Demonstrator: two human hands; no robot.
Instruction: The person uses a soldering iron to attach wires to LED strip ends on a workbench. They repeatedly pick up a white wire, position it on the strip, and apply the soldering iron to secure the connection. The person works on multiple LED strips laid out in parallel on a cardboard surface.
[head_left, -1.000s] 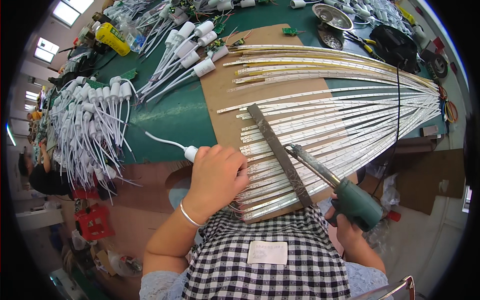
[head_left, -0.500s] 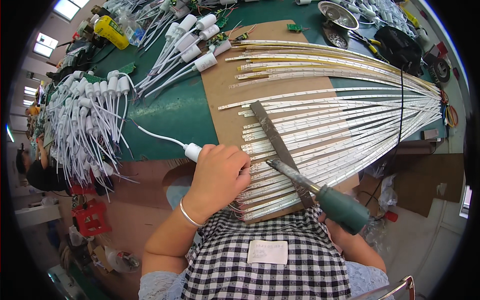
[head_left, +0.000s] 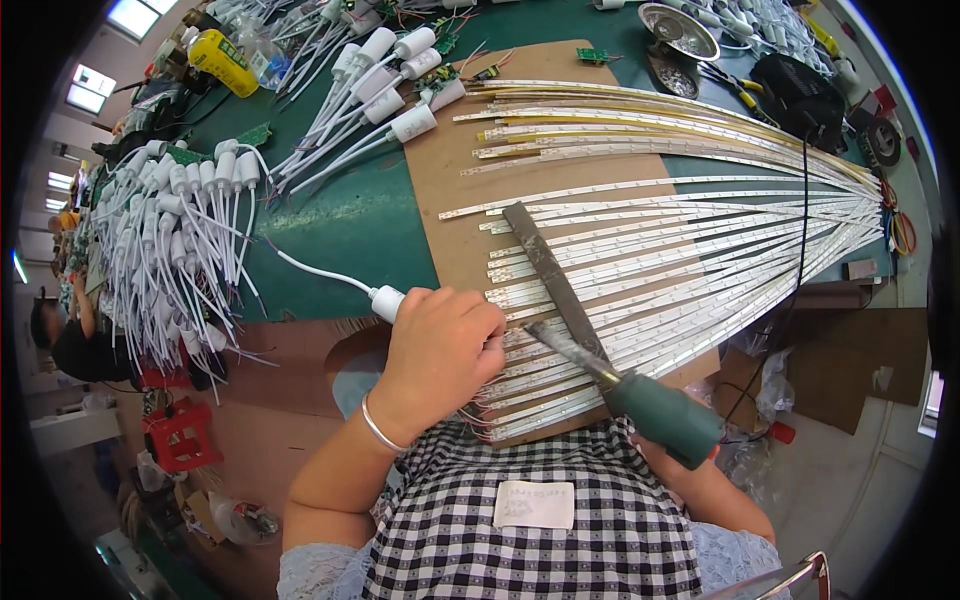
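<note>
Presently, the left hand (head_left: 445, 340) grips a white cap (head_left: 387, 302) jutting leftward, the right hand (head_left: 667, 465) a green soldering tool (head_left: 668, 418).

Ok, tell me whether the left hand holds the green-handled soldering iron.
No, the right hand holds the soldering iron, while the left hand is on a white cylindrical housing.

i've got bright, fairly even light; windows (head_left: 92, 88) at upper l. are blown out. my green bench top (head_left: 345, 225) has a soft sheen, white strips (head_left: 660, 312) glare a bit. metal barrel of my green-handled tool (head_left: 665, 415) is slightly blurred. fisheye bends straight edges, corners go black, far-l. bkgd looks soft.
</note>
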